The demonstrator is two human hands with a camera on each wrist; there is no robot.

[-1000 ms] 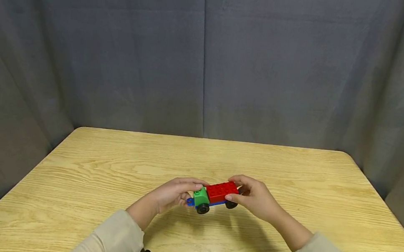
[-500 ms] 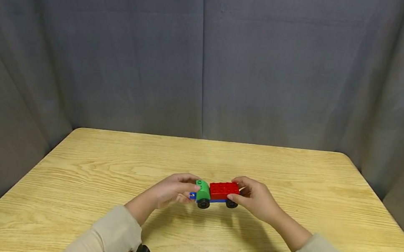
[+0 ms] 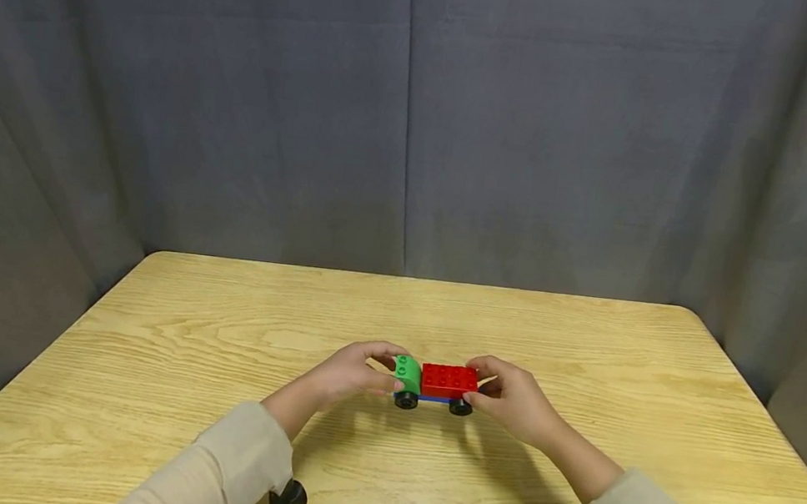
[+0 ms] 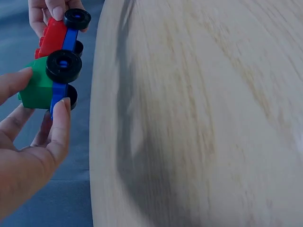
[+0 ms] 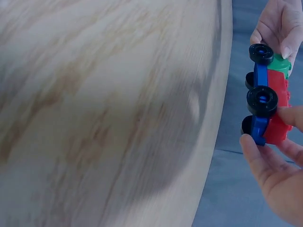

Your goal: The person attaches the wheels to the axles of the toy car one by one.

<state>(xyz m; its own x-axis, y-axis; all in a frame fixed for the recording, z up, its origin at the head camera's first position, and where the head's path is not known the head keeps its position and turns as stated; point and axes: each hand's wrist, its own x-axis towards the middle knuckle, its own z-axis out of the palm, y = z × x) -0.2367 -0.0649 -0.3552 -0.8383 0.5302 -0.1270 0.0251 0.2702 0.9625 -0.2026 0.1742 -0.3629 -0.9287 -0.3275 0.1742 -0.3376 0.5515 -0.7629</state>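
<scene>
Both hands hold a toy truck above the table. It has a blue chassis (image 4: 70, 39) on black wheels (image 4: 64, 66), a green curved brick (image 3: 407, 374) at its left end and a red studded brick (image 3: 449, 381) at its right. My left hand (image 3: 350, 376) pinches the green end, with the thumb on the near side of the green brick and a finger against the chassis in the left wrist view. At the other end my right hand (image 3: 517, 400) grips the red brick, its thumb on the brick's side. One fingertip touches the chassis end in the right wrist view.
A wooden table (image 3: 212, 329) lies under the hands, with their shadows on it. Grey curtains (image 3: 278, 102) hang behind and at both sides. Black wrist devices (image 3: 287, 500) show below each sleeve.
The truck has levelled out from a slant, its green end rising slightly and its red top turning toward the head camera. The left hand has shifted its fingers on the green end.
</scene>
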